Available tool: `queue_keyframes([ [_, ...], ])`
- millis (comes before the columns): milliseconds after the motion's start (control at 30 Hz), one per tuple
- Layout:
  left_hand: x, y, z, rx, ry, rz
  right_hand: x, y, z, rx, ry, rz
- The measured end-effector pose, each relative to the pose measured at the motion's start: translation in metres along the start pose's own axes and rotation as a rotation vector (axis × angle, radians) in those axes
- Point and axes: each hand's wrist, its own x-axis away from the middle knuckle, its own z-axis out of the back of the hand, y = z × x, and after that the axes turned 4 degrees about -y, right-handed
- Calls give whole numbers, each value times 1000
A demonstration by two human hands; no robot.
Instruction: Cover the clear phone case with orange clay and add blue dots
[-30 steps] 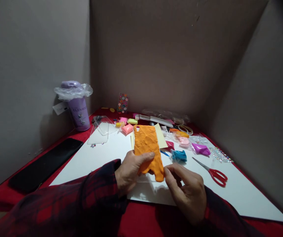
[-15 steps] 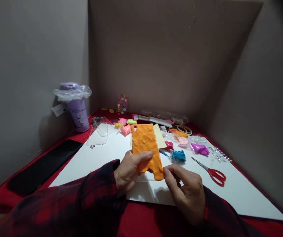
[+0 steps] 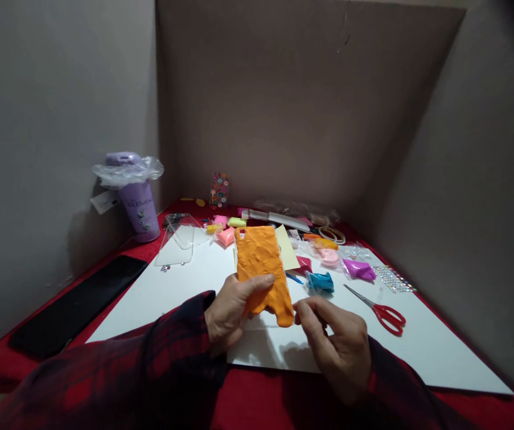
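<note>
One orange-coated phone case (image 3: 261,257) is up in my left hand (image 3: 228,309), tilted a little, above the near part of a white board (image 3: 418,352). I'm gripping it by its lower left side, thumb flat across the orange layer and the other fingers mostly hidden behind. The coating looks like soft clay, lumpy on top, with a small opening at the upper left corner; its bottom edge is ragged, reaching lowest at the right, and some clear case shows below it.

My right hand (image 3: 339,340) is beside that lower right corner, fingers curled, thumb and forefinger drawn together. I can't tell whether they are pinching the edge or only close to it.

Beyond the case lies pale yellow paper (image 3: 287,251). To its right I see a teal packet (image 3: 320,282), a purple packet (image 3: 359,270) and, nearer me, red-handled scissors (image 3: 386,316) with slim blades. A sheet of gems (image 3: 395,279) is at the board's right edge. On the left are clear cases (image 3: 175,245), a black slab (image 3: 80,304) on the red-covered bench (image 3: 257,394), and a lilac tumbler (image 3: 140,209) with plastic bunched around its top.
</note>
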Motion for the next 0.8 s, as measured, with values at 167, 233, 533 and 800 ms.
queue_keyframes([
  [167, 1, 4, 1, 41, -45, 7, -7, -1, 1, -515, -228, -300],
  [233, 0, 4, 1, 41, -63, 18, -10, 3, -1, -654, -303, -396],
  [533, -4, 2, 4, -25, -51, 31, -13, 14, -8, -857, -270, -444],
  [800, -6, 5, 4, -44, 7, 32, -17, 13, -5, -815, -270, -460],
])
